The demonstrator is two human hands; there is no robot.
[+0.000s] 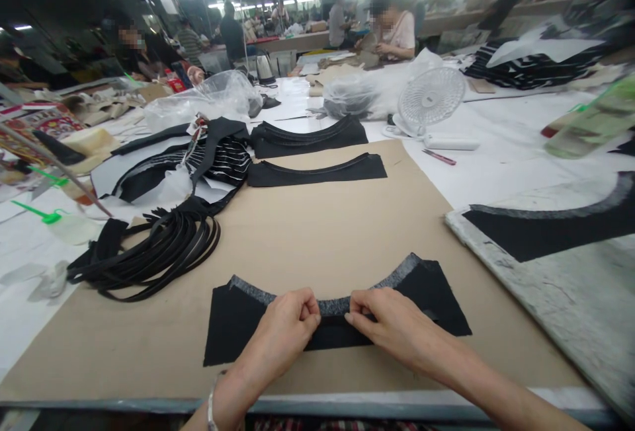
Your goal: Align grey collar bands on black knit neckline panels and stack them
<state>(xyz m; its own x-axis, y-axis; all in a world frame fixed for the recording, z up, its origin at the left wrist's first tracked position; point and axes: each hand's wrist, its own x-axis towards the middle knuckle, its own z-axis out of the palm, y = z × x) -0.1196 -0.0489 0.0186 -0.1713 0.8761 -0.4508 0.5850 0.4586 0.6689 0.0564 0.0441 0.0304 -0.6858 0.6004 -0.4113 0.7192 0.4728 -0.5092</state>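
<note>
A black curved fabric piece (pixel 238 325) with a grey strip (pixel 333 305) along its inner curve lies on the brown cardboard sheet (pixel 317 233) near the front edge. My left hand (pixel 288 325) is curled, its fingers pinching the grey strip at the middle of the curve. Just to the right, my right hand (pixel 387 325) pinches the same strip, fingertips pressed down on the fabric. The two hands almost touch.
A bundle of black straps (pixel 159 252) lies at the left. More curved black pieces (pixel 317 172) lie further back. A grey board (pixel 570 285) with a black shape sits at the right. A small white fan (pixel 430 97) and plastic bags stand behind. Other people work at far tables.
</note>
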